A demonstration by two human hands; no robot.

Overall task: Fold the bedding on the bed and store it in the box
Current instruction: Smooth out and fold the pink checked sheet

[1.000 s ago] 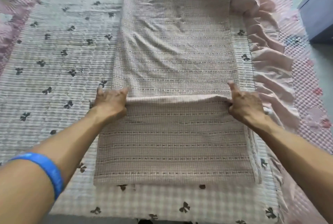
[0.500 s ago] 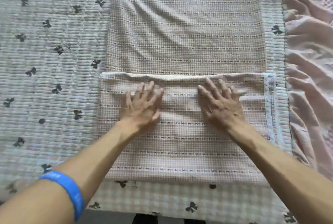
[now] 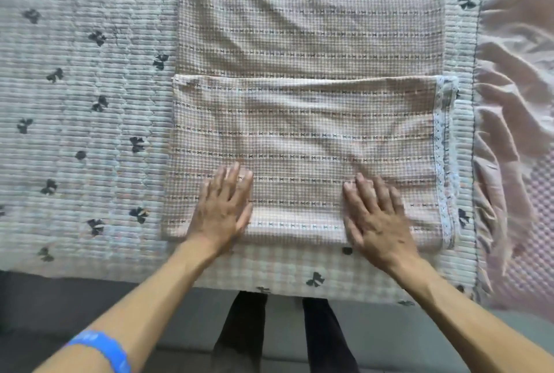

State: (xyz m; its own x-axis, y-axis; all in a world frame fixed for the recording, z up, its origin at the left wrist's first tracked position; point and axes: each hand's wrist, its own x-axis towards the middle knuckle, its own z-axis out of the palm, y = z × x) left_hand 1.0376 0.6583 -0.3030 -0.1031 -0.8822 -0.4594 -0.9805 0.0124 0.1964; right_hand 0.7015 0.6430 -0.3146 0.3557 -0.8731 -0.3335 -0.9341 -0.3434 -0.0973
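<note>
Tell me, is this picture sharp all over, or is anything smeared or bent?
Head view: the left hand and right hand are motion-blurred, their fingers smeared, as they lie flat on the folded blanket. The blanket's weave looks blocky and soft. The wide lens bows the bed's near edge. Light is even and soft, without glare.

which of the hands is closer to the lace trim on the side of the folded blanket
Right. The right hand lies flat on the folded blanket, short of the lace trim along its right edge. The left hand lies flat near the blanket's opposite, left edge.
</note>
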